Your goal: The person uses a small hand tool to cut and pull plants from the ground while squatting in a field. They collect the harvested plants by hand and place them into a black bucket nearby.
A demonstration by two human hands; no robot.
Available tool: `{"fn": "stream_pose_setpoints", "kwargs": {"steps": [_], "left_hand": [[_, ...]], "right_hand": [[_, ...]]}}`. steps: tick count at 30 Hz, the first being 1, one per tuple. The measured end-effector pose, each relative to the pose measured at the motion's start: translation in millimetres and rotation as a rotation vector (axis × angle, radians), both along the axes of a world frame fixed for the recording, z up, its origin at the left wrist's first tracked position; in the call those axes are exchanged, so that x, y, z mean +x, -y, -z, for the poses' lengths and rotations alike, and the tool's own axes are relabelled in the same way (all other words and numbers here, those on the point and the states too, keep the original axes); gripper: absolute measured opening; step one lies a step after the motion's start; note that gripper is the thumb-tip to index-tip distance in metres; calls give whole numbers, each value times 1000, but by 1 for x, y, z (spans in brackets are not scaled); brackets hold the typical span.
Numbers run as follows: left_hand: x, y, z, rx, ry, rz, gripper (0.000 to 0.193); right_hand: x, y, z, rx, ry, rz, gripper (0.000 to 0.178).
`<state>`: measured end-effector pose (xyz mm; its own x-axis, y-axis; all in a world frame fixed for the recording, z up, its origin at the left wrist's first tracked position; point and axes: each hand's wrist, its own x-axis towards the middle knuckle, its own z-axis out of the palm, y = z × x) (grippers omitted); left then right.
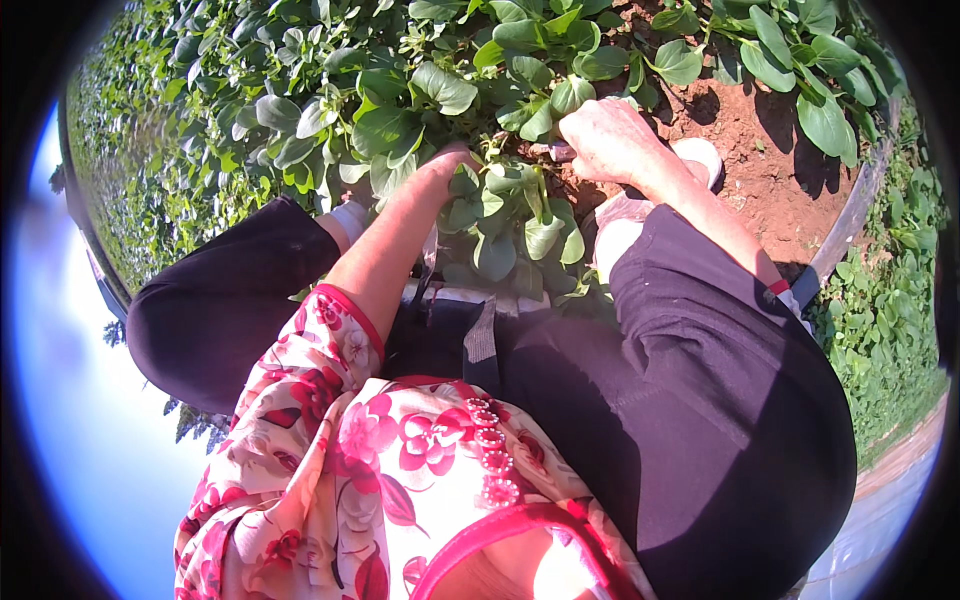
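Note:
My right hand (612,138) is closed in a fist beside the leafy green plants, low over the soil. Something narrow shows at its finger side, but I cannot make out what it is. My left hand (452,163) reaches in among the broad leaves, and its fingers are hidden by them. Between the two hands is a leafy green plant (498,212) with rounded, smooth leaves hanging toward me. More of the same leafy greens (385,125) grow thickly beyond and to the left of my left hand.
Reddish-brown bare soil (745,180) lies to the right of my right hand, with a shoe (697,160) on it. Larger leafy plants (825,120) overhang that soil. My bent knees in dark trousers (700,400) flank both arms. A pale strip (850,215) curves along the right side, with low greenery past it.

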<state>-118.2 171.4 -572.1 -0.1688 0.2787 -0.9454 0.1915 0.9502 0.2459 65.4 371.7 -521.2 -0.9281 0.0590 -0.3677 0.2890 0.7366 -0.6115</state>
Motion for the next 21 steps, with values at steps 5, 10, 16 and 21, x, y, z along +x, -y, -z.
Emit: {"fn": "stream_pose_setpoints", "kwargs": {"steps": [5, 10, 16, 21], "left_hand": [[-47, 2, -40, 152, -62, 594, 30], [-69, 12, -41, 402, 589, -426, 40], [-56, -5, -54, 125, 516, -678, 32], [-15, -44, -65, 44, -61, 325, 32]], "right_hand": [[13, 10, -18, -46, -112, 36, 12], [31, -1, -32, -74, -184, 78, 13], [36, -7, -53, -59, -110, 57, 13], [35, -12, -65, -44, -75, 37, 13]]}}
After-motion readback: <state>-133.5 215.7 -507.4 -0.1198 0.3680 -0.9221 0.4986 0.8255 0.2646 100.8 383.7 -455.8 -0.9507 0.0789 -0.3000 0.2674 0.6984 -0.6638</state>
